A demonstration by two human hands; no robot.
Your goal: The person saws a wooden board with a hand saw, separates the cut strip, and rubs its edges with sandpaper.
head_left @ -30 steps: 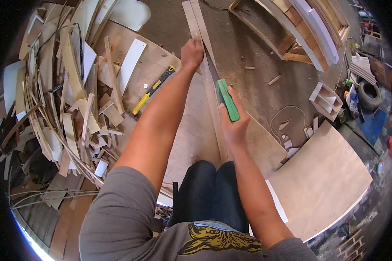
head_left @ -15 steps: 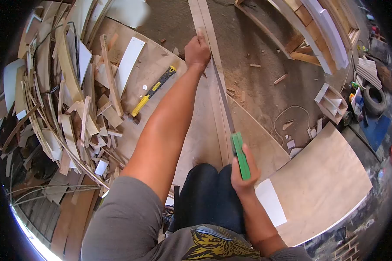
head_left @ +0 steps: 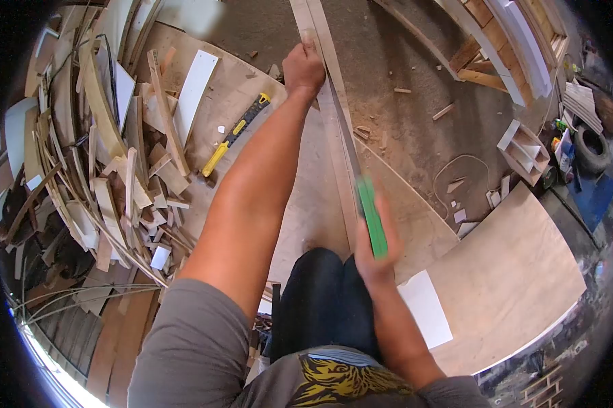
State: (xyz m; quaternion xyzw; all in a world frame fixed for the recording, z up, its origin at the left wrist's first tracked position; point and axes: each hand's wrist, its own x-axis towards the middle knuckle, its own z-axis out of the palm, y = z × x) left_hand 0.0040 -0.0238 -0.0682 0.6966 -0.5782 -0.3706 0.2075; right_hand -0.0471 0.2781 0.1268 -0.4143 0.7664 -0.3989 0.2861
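A long narrow wooden board (head_left: 331,141) runs away from my knees across a plywood sheet (head_left: 252,197). My left hand (head_left: 304,68) grips the board's left edge at the far end, fingers wrapped round it and thumb pointing forward. Closed round the green handle of a handsaw (head_left: 372,221) is my right hand (head_left: 380,245), somewhat blurred, close to my right knee. The saw's thin blade points forward along the board towards my left hand. Whether its teeth are in the wood I cannot tell. Left of my left forearm lies a yellow and black hammer (head_left: 236,134).
Wood offcuts (head_left: 136,183) are heaped on the left, beside a white strip (head_left: 196,92). A curved wooden frame (head_left: 483,47) stands at the far right. Nearer on the right are a plywood panel (head_left: 510,272), a white sheet (head_left: 425,309), and a tyre (head_left: 592,146).
My right hand and the handsaw have moved forward along the board. My left hand keeps its grip, and the view has shifted slightly.
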